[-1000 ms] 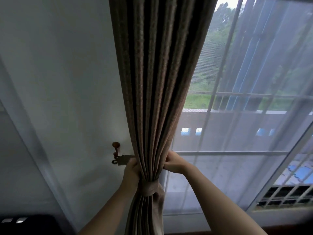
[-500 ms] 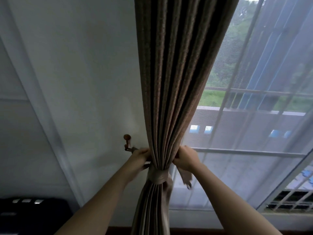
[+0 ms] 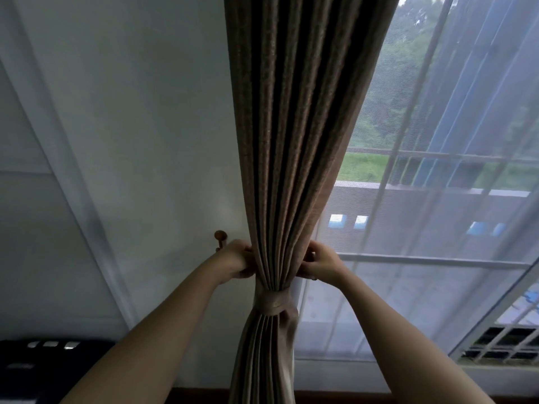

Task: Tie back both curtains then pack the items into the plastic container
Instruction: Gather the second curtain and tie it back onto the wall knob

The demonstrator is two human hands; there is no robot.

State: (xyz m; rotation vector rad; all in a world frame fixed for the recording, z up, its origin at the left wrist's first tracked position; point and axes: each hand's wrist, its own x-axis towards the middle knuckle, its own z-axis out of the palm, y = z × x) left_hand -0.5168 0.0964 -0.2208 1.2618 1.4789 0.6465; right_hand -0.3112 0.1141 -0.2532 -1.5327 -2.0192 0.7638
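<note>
Brown pleated fabric curtain bunched at window edge; left hand, right hand both grip it just above beige cloth tie-back band. Risk: loop misses brown wall hook, bundle falls open.

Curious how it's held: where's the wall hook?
In the head view, lower middle: the wall hook pokes out just left of the curtain, directly above the left hand.

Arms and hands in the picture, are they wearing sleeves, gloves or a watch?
No. The left arm and right arm show no sleeves. The left hand and right hand wear no gloves, and no watch or bracelet shows.
</note>
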